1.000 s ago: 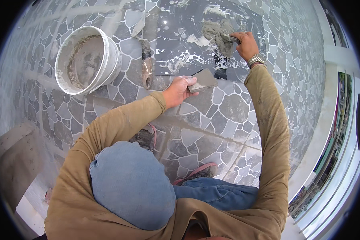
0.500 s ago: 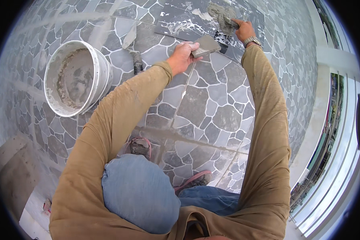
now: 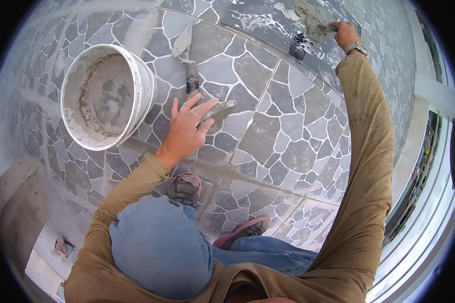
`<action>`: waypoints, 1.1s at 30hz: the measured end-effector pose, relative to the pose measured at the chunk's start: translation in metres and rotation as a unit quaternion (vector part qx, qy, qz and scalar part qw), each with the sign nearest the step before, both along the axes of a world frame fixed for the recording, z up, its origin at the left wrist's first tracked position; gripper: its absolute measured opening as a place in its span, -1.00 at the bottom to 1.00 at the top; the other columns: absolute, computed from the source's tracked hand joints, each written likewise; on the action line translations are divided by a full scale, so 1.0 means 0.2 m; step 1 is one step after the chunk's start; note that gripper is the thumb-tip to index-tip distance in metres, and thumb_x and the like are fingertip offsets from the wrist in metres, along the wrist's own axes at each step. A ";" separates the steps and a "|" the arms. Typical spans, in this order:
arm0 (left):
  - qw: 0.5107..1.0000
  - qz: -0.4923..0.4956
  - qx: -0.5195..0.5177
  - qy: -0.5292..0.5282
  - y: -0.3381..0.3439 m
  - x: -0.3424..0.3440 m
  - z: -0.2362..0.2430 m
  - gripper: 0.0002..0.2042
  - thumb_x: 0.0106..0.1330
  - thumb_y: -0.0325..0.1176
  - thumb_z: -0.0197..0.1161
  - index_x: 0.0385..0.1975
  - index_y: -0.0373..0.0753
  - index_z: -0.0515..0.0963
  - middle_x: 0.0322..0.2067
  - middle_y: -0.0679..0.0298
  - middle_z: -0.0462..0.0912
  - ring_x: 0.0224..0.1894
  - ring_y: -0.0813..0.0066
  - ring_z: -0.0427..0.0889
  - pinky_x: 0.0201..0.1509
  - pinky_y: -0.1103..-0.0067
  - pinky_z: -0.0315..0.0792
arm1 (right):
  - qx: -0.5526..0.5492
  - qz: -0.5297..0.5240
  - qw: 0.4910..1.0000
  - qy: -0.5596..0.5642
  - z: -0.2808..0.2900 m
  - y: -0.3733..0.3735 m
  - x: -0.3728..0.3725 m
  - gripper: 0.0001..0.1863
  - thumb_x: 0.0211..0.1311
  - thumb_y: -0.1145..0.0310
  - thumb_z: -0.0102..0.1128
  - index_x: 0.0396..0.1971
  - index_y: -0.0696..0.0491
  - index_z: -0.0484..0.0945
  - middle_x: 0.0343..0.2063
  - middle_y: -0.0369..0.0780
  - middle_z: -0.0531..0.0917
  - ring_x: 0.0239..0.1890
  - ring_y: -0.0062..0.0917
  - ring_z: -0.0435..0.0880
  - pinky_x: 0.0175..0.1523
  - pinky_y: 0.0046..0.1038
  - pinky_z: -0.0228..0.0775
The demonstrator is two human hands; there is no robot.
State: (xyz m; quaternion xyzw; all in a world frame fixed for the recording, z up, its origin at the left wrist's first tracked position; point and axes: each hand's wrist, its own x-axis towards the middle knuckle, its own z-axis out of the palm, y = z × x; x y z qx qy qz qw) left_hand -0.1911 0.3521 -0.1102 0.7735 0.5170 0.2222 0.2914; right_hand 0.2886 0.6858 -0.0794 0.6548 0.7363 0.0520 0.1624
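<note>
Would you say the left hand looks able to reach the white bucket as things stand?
Probably yes: the left hand lies open on the tiled floor right beside the white bucket, with nothing between them.

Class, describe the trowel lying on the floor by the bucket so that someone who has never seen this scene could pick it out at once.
Start at the big white bucket standing on the stone-patterned tile floor. Just to its right lies the trowel, its mortar-caked handle pointing toward the left hand, its blade pointing away. Unlike the tool in the right hand, this one lies loose, and it is pointed.
</note>
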 end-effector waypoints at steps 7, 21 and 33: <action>0.987 0.081 0.080 -0.110 0.27 0.08 -0.25 -0.57 0.40 -0.25 0.26 0.23 -0.21 0.49 0.09 0.11 0.64 0.15 0.10 0.58 0.40 0.14 0.17 | 0.065 0.002 0.998 0.026 0.18 -0.08 0.06 -0.43 0.15 0.55 0.04 0.12 -0.29 0.65 -0.04 -0.18 0.73 0.07 -0.13 0.59 0.20 -0.17 0.48; 0.938 0.238 0.088 -0.236 1.05 0.33 -0.21 -0.58 0.31 -0.29 0.32 0.14 -0.30 0.57 -0.05 -0.08 0.71 -0.01 0.01 0.68 0.11 0.29 0.50 | 0.050 -0.024 0.997 0.060 0.98 -0.14 0.32 -0.41 0.14 0.64 0.07 0.15 -0.20 0.62 -0.06 -0.18 0.73 0.03 -0.14 0.59 0.19 -0.23 0.46; 0.938 0.270 -0.070 -0.205 2.11 0.16 -0.14 -0.57 0.30 -0.21 0.36 0.14 -0.22 0.61 -0.11 0.04 0.75 -0.10 0.22 0.73 0.04 0.42 0.54 | 0.073 0.002 0.949 0.306 0.51 0.11 0.19 -0.55 0.03 0.60 0.00 -0.08 0.04 0.71 -0.30 0.03 0.75 -0.22 -0.12 0.74 -0.06 -0.20 0.55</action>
